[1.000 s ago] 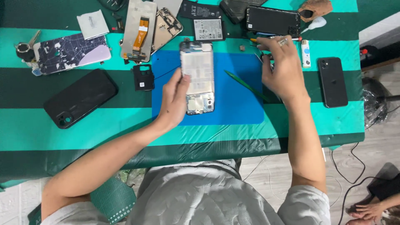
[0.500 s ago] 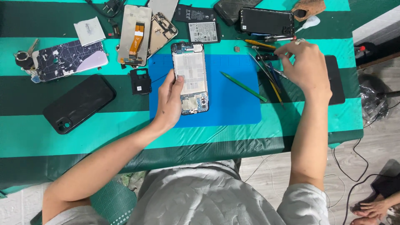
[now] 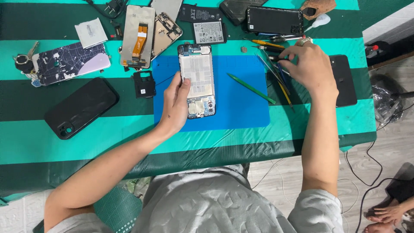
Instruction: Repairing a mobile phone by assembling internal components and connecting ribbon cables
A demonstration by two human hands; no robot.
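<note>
head cam, looks down, near worktable (image 3: 51, 142)
</note>
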